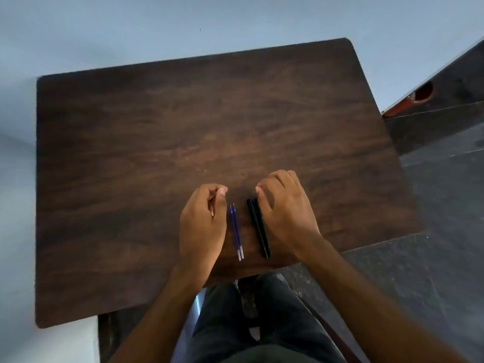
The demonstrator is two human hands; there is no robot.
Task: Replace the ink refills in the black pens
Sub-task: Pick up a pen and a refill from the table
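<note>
Your right hand point(284, 213) lies over the far ends of the black pens point(258, 227), so you cannot tell whether its fingers touch them or rest on the table point(131, 153) beside them. Your left hand point(203, 224) curls inward and hides its own fingertips (whether it holds anything is unclear). The two blue refills point(237, 231) are too thin to show their tips. At the right edge of the frame, a reddish round object point(423, 93) is blurred and cut off.
</note>
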